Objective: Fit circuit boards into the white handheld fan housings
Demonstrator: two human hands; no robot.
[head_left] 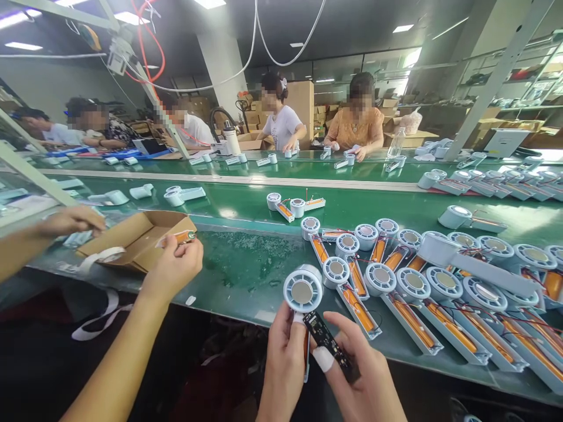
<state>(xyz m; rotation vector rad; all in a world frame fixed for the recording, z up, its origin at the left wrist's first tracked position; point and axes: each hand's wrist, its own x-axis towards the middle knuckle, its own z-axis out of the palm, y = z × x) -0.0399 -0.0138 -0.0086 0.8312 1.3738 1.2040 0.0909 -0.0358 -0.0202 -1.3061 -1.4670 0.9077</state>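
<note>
My left hand (281,357) is closed round the handle of a light-blue handheld fan housing (303,287), its round silver-centred head facing up. Between the fingers and thumb of my right hand (363,366) is a black circuit board (325,337), tilted, with its upper end close beside the fan's neck. White tape wraps my right thumb. Just beyond my hands, many similar fan housings (380,278) lie on the bench with open handles, orange battery cells (358,308) and thin red and black wires showing. The lower part of the held handle is mostly hidden by my hands.
To the left, a co-worker's hand (176,264) holds an orange cell beside an open cardboard box (141,234). A green conveyor belt (233,202) runs across, carrying a few fan parts. Several people sit along its far side. A metal post (497,76) stands at right.
</note>
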